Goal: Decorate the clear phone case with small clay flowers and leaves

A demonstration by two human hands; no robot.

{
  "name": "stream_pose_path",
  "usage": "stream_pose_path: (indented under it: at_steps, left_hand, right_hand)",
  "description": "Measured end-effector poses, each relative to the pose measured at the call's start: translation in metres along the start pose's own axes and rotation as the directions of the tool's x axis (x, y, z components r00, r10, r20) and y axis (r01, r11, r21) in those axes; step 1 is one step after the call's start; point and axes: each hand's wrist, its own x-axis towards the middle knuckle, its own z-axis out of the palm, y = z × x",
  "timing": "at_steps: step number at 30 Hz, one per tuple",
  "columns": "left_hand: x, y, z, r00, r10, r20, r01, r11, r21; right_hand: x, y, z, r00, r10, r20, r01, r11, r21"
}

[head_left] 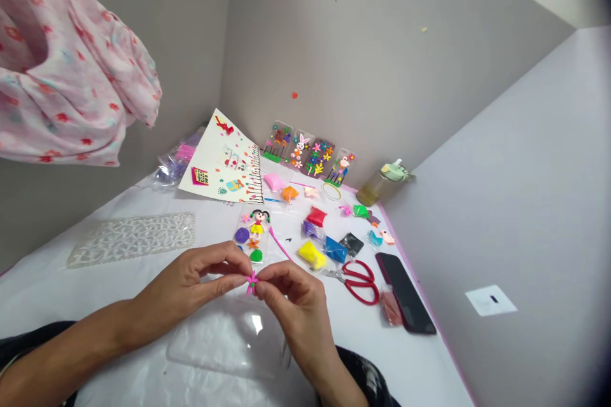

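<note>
A small pink clay flower (252, 283) with a green centre is held in the air between both hands. My left hand (200, 276) pinches its left side between thumb and fingertips. On the other side, the thumb and forefinger of my right hand (298, 299) close on it too. Under the hands lies a clear plastic sheet (219, 343). Just beyond them is a clear phone case (258, 235) decorated with a clay girl figure, a purple disc, an orange star and a green piece; my hands hide its near end.
Red-handled scissors (360, 283), a black phone (405, 292) and clay packets such as the yellow one (312, 255) lie to the right. A bottle (382, 184) stands near the wall. Decorated cases (322, 156) lean at the back beside a drawn paper (229, 165). A patterned mat (133, 238) lies left.
</note>
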Motion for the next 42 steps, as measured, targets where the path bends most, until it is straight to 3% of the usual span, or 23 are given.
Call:
stream_pose_path:
  at_steps: [11,18,25,42]
  left_hand:
    - [-0.003,0.005,0.003,0.999,-0.025,-0.047,0.026,0.999,0.028]
    - [-0.004,0.005,0.003,0.999,0.046,-0.028,-0.043,0.993,0.113]
    - [-0.005,-0.011,0.008,0.985,0.167,-0.040,-0.164,0.984,0.074]
    - [-0.006,-0.016,0.013,0.968,0.240,-0.076,-0.235,0.970,0.059]
  right_hand:
    - [0.006,-0.001,0.000,0.978,0.140,0.154,-0.177,0.950,0.257]
    - [0.005,0.003,0.002,0.981,0.136,0.137,-0.168,0.953,0.253]
    - [0.006,0.005,0.003,0.985,0.142,0.096,-0.161,0.957,0.241]
    - [0.004,0.010,0.004,0.988,0.116,0.097,-0.139,0.951,0.275]
